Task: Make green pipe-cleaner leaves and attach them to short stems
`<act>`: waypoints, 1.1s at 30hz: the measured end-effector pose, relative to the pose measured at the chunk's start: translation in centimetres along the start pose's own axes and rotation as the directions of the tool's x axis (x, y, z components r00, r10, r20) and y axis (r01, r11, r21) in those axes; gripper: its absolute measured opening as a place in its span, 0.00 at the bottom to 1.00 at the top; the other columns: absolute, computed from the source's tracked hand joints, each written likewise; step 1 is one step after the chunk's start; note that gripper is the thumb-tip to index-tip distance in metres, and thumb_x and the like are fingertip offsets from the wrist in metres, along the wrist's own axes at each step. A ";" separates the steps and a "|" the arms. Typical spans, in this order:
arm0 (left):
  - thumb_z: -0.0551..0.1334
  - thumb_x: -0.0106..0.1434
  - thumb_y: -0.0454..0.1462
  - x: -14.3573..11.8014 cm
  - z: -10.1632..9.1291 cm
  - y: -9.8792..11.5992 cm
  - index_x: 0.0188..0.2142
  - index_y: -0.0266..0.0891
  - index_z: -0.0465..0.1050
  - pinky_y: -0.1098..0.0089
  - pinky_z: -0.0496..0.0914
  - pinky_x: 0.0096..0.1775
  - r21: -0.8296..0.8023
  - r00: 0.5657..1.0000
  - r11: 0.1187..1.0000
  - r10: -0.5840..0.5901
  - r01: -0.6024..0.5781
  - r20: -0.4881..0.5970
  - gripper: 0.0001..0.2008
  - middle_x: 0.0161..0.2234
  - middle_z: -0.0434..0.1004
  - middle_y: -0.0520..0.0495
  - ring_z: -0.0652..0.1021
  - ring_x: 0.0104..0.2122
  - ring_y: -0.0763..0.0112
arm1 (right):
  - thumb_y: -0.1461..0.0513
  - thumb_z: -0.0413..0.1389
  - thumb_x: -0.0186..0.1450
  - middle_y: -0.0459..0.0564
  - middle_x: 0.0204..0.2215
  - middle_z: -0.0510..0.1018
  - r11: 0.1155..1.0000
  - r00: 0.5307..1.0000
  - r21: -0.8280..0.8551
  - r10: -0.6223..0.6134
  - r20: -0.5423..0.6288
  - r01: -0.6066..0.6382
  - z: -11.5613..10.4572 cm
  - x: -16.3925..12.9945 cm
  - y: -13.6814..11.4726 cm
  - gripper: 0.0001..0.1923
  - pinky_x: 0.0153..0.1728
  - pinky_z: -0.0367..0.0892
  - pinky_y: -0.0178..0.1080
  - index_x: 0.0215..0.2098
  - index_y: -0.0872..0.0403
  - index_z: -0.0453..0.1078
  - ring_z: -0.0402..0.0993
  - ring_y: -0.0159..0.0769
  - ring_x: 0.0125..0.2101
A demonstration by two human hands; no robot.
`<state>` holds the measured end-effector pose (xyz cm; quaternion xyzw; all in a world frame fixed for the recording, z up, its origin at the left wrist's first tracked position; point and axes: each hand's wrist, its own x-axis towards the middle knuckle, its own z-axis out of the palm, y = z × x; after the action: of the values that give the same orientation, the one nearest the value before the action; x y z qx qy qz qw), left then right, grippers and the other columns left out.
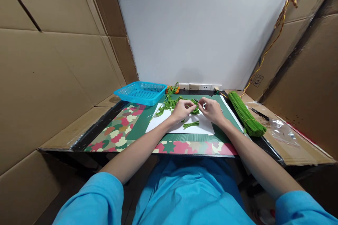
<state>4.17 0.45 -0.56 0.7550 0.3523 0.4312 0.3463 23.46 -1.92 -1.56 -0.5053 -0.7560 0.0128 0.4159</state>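
Observation:
My left hand [183,110] is closed in a pinch above a white sheet of paper [169,121], apparently on a green pipe cleaner that its fingers mostly cover. Close on its right, my right hand [211,110] is closed too, fingertips nearly meeting the left ones. A small dark tip juts from its fingers; the rest of that item is hidden. Behind both hands lies a pile of curled green pipe cleaners [170,103]. Several short, straight green pieces [191,124] rest on the paper just below the hands.
A blue plastic basket [142,93] stands back left, beside orange flowers [173,89]. On the right lie a tied bundle of green pipe cleaners [245,114], a black pen-like tool [260,114] and a clear plastic bag [283,132]. Cardboard walls [60,63] flank the table.

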 end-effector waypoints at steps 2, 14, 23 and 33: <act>0.69 0.62 0.44 -0.1 0.1 0.1 0.31 0.34 0.81 0.72 0.65 0.26 -0.009 1.000 1.000 -0.014 0.014 -0.008 0.13 0.26 0.81 0.44 0.72 0.21 0.74 | 0.56 0.56 0.71 0.48 0.32 0.84 1.000 1.000 0.000 -0.001 0.002 0.001 0.0 0.0 0.0 0.08 0.29 0.57 0.36 0.35 0.50 0.74 0.75 0.36 0.27; 0.69 0.62 0.45 -0.2 0.3 0.7 0.30 0.34 0.80 0.73 0.63 0.22 -0.117 0.998 0.992 -0.044 0.048 0.040 0.15 0.21 0.74 0.51 0.69 0.17 0.77 | 0.58 0.55 0.72 0.47 0.33 0.83 0.999 0.999 -0.013 -0.040 -0.034 0.039 0.1 -0.1 0.0 0.08 0.30 0.57 0.36 0.37 0.50 0.75 0.71 0.34 0.26; 0.69 0.62 0.47 0.2 0.4 0.4 0.30 0.35 0.80 0.71 0.61 0.22 -0.089 0.999 0.995 -0.036 0.036 0.006 0.16 0.21 0.75 0.50 0.68 0.17 0.76 | 0.60 0.55 0.71 0.48 0.34 0.83 0.997 0.997 -0.050 -0.065 -0.051 0.062 0.3 0.0 0.1 0.08 0.30 0.57 0.37 0.38 0.50 0.75 0.72 0.36 0.27; 0.67 0.63 0.43 -0.3 0.7 0.4 0.27 0.35 0.79 0.71 0.66 0.27 0.018 0.999 1.000 0.016 -0.015 -0.046 0.14 0.22 0.78 0.47 0.74 0.23 0.71 | 0.59 0.55 0.72 0.50 0.34 0.85 0.990 0.999 -0.134 -0.039 -0.006 0.038 0.1 0.0 -0.4 0.10 0.30 0.55 0.38 0.37 0.50 0.78 0.77 0.40 0.31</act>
<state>4.76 -0.15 -0.57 0.7507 0.3580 0.4479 0.3282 23.13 -2.10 -1.46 -0.5173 -0.7629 -0.0482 0.3847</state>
